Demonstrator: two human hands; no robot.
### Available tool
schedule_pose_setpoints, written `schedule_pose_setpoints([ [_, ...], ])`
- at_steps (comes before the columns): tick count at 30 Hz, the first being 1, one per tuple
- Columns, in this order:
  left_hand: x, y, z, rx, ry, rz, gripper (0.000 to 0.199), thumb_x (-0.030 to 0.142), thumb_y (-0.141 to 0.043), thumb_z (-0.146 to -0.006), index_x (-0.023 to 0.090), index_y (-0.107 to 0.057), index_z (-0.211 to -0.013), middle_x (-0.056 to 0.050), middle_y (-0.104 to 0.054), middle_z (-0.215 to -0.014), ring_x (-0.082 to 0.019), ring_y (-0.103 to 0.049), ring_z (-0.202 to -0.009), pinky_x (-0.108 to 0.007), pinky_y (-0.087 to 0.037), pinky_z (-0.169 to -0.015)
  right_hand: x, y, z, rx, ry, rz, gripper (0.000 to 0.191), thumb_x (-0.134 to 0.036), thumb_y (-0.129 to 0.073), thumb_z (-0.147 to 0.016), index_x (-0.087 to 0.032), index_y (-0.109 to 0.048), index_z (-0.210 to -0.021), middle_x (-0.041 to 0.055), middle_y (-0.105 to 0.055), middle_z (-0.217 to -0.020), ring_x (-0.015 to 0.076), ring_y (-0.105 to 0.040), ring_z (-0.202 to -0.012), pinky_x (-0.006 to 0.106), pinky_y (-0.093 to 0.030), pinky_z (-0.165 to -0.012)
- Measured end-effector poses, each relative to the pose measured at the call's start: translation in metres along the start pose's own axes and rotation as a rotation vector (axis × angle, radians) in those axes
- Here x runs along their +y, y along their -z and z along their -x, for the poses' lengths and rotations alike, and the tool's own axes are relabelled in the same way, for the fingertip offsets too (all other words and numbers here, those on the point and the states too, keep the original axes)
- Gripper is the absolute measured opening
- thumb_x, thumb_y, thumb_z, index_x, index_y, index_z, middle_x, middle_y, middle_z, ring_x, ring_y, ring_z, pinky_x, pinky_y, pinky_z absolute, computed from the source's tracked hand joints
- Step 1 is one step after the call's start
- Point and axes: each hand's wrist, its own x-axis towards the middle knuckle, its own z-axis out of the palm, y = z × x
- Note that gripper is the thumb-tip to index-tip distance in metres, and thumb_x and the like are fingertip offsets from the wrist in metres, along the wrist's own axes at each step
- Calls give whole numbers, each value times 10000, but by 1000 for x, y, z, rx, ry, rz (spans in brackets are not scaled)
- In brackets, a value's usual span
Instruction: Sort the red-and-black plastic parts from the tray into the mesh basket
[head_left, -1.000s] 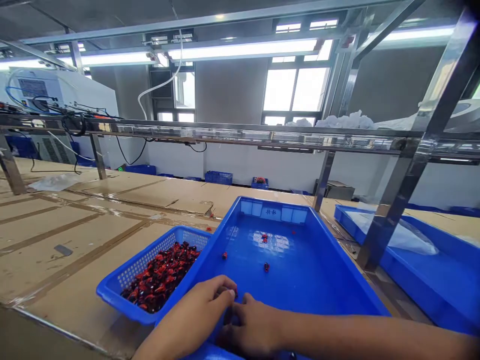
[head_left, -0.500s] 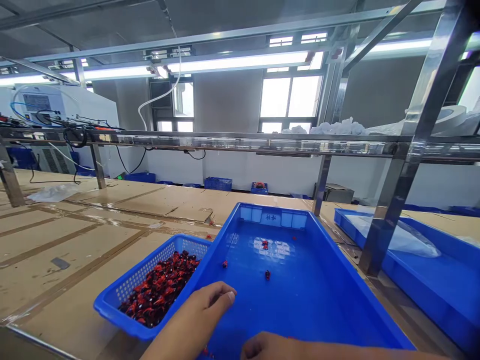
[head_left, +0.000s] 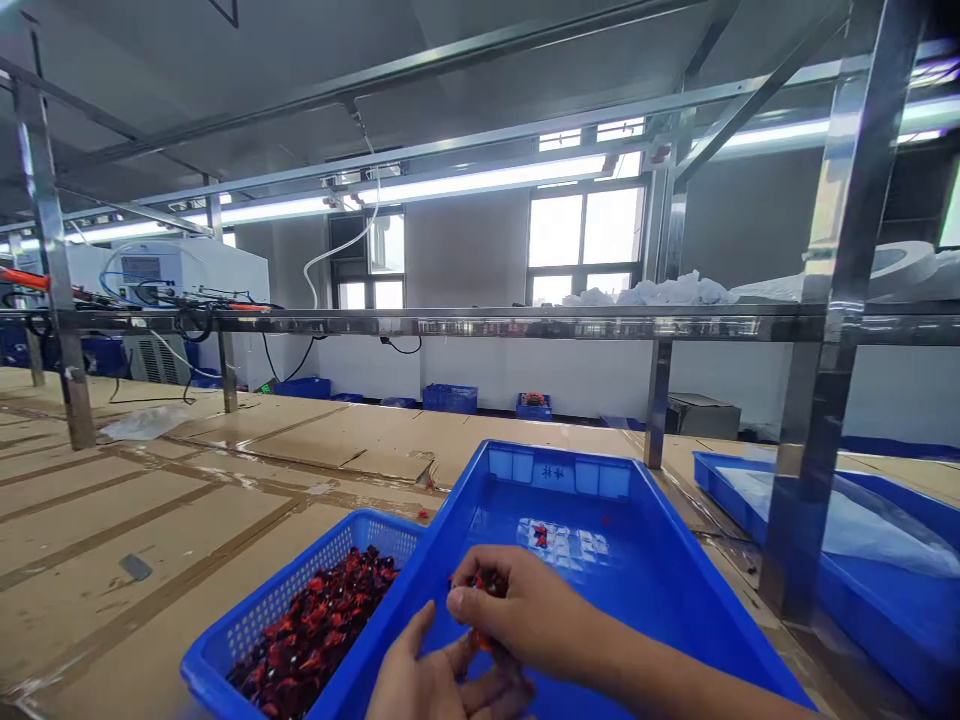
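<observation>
My right hand point(head_left: 525, 605) is curled round several small red and black pieces point(head_left: 491, 582), over the large blue tray point(head_left: 690, 570). Just below it, my left hand point(head_left: 431, 680) is open, palm upward, with its fingers apart. Red bits show between the two hands, and whether any rest on the left fingers I cannot tell. On the tray's floor, toward its far end, lie a few red pieces point(head_left: 540, 537). To the left, the blue perforated basket point(head_left: 247, 620) holds a heap of the same glossy red and black pieces point(head_left: 322, 610).
The basket stands against the tray's left side on a cardboard-covered table point(head_left: 225, 520). A steel post point(head_left: 806, 480) rises right of the tray. Beyond it sits another blue tray point(head_left: 862, 570) with clear plastic sheeting. A steel shelf point(head_left: 465, 322) spans the back.
My right hand has come up and left, now closed round red pieces. My left hand has dropped lower and turned palm up. The view has tilted upward.
</observation>
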Motion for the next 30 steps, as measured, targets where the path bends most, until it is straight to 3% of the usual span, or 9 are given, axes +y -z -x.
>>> schedule_pose_setpoints([
  [4, -14, 6, -20, 10, -251, -33, 112, 269, -592, -745, 199, -591, -832, -71, -664, -886, -260, -629, -993, -387, -484, -872, 12, -14, 3, 33, 320, 518, 184, -274, -659, -763, -239, -655, -944, 35, -608, -958, 200, -564, -871, 298, -434, -739],
  [6, -16, 4, -25, 42, -251, -4, 16, 203, -574, -757, 194, -584, -766, -52, -651, -815, -225, -645, -912, -333, -510, -789, 21, -14, 6, 23, 383, 609, 227, -247, -671, -760, -252, -644, -986, 41, -608, -986, 226, -546, -935, 338, -417, -807],
  [9, -15, -9, -24, 81, -204, 98, 107, 152, -530, -814, 161, -580, -720, -33, -606, -685, -142, -628, -684, -219, -493, -614, 26, -7, 10, 22, 420, 570, 232, -207, -678, -775, -266, -633, -995, 20, -610, -987, 217, -522, -978, 332, -396, -844],
  [13, -12, -27, -20, 170, -117, 142, 318, 165, -439, -886, 159, -500, -573, 13, -475, -516, -64, -467, -437, -150, -374, -438, 25, 0, 11, -25, 486, 523, 235, -178, -679, -788, -247, -623, -1006, 31, -598, -1002, 211, -514, -971, 317, -406, -829],
  [17, -11, -18, -23, 197, -222, 97, 393, 125, -375, -895, 157, -487, -520, 12, -452, -521, -58, -461, -485, -138, -387, -492, 22, -3, 9, -3, 515, 555, 174, -157, -654, -794, -205, -592, -950, 51, -617, -967, 226, -516, -929, 346, -417, -810],
  [20, -17, -3, -28, 171, -309, 1, 308, 134, -455, -856, 152, -556, -565, -3, -506, -584, -82, -500, -586, -167, -435, -599, 22, -5, 9, -2, 536, 565, 202, -168, -679, -778, -213, -584, -950, 38, -634, -926, 222, -525, -894, 351, -429, -808],
  [24, -22, 2, -29, 150, -386, -37, 289, 194, -539, -798, 178, -517, -510, 6, -485, -567, -100, -473, -580, -203, -437, -605, 19, -5, 12, 71, 685, 649, 175, -249, -701, -787, -212, -585, -914, 38, -640, -845, 216, -536, -829, 351, -456, -782],
  [27, -18, -8, -21, 76, -320, 13, 282, 161, -510, -794, 169, -493, -513, 17, -453, -541, -80, -440, -535, -174, -402, -545, 13, -4, 15, 114, 785, 714, 130, -302, -675, -824, -217, -607, -895, 33, -644, -786, 208, -543, -796, 339, -474, -764],
  [30, -13, -18, -12, -4, -149, 86, 293, 139, -512, -796, 174, -415, -521, 49, -370, -492, -58, -393, -460, -147, -325, -458, 9, -4, 18, 194, 870, 704, 51, -252, -600, -886, -212, -632, -895, 29, -632, -750, 188, -553, -779, 307, -482, -731],
])
